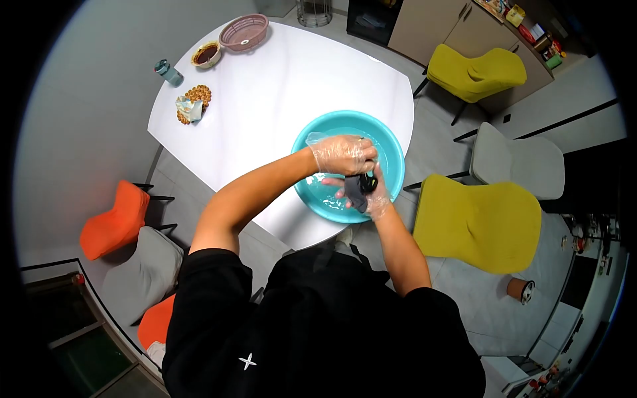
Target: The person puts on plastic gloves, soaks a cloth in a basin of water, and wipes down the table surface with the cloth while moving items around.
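Note:
My left hand (345,154), in a clear plastic glove, is closed with its fingers curled together above the basin. Whatever sits inside those fingers is hidden. Just below it, my right hand (378,201), also gloved in clear plastic, holds a limp dark grey and black cloth item (356,192) with a small yellow mark; its exact kind cannot be made out. Some right fingers show beneath and beside the cloth. Both hands are over a turquoise plastic basin (303,132) holding clear water (323,199).
The white table (265,86) bears a pink basket (243,33), a bowl of dark contents (206,55), a bottle (169,73) and a brown beaded mat (201,93) with a crumpled packet (189,109). Yellow-green (478,222), grey (521,162) and orange chairs (116,222) stand around.

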{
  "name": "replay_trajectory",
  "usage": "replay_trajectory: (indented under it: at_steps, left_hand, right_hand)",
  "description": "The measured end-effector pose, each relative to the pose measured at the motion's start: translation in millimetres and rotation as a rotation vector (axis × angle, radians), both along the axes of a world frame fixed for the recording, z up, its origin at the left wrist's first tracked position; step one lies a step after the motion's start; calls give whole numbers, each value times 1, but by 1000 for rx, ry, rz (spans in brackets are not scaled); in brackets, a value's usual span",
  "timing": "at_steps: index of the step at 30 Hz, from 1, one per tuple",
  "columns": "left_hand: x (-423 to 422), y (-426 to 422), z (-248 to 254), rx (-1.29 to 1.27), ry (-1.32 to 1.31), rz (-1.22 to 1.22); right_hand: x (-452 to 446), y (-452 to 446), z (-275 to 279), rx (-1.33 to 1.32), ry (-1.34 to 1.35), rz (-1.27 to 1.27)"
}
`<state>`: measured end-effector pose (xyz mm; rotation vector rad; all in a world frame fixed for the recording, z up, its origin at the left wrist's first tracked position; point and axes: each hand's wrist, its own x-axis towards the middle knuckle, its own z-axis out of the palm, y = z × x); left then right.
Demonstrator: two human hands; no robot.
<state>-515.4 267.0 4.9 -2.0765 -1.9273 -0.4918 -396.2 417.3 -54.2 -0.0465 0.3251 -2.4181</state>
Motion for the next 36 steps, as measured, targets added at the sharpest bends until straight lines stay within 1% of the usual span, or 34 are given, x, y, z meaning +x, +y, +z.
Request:
replay_trajectory:
  at_steps: [1,3,4,6,7,8,9,10,12,15,16,17,18,19,20,21,22,25,27,28,31,32,34,36]
  left_hand:
    - [-1,2,3,41,10,-64]
    - [-4,2,9,53,51,-93]
    - [-7,3,10,50,78,-101]
    - [-13,3,12,15,106,-82]
    - [-17,1,10,-22,58,-15]
    - [-21,-3,3,-59,12,51]
    - [-24,-6,-6,-96,-35,115]
    - [-22,-10,-12,-35,-118,201]
    - [-8,-17,-18,-75,-295,415]
    - [8,-14,-34,-160,-563,690]
    - [16,-9,-36,-208,-655,777]
    - [24,-4,-40,-255,-750,865]
    - [31,-1,-56,-165,-798,891]
    - [37,2,-55,-169,-979,911]
    - [42,4,-54,-173,-1163,925]
    - [47,5,-48,-172,-1352,937]
    - [53,5,-33,-165,-1529,859]
    - [66,12,-27,-86,-2045,830]
    - [81,24,-21,157,-2470,683]
    - [81,26,-12,168,-2567,665]
    - [87,29,-15,342,-3014,216]
    - [89,31,-11,459,-2991,80]
    - [90,34,2,677,-2912,-182]
    - [87,35,7,868,-3090,-315]
  right_hand:
    - [0,-2,-14,-48,28,31]
    - [1,-6,-53,-144,83,92]
    - [8,-11,-17,-165,-101,134]
    - [2,-12,-10,-59,-106,119]
    - [-1,-13,-3,-6,-107,112]
    - [-1,-9,6,129,-103,97]
    - [-4,-6,17,343,-75,97]
    - [-9,-2,25,556,-48,95]
    - [-19,6,44,941,45,76]
    - [-37,25,1,1403,758,-221]
    - [-40,33,8,1577,798,-149]
    - [-44,39,13,1706,942,-141]
    - [-48,44,17,1832,1094,-127]
    - [-52,45,28,1953,1253,-109]
    - [-55,47,42,1976,1322,-56]
    - [-58,48,50,1950,1426,-56]
    - [-62,51,55,1917,1534,-52]
    - [-79,59,61,1835,1835,24]
    - [-99,63,77,1738,1998,115]
    - [-108,63,76,1684,2134,75]
    - [-128,56,80,1504,2294,-135]
    - [-135,52,83,1454,2323,-203]
    - [-143,45,86,1481,2344,-251]
    - [-151,37,83,1470,2322,-315]
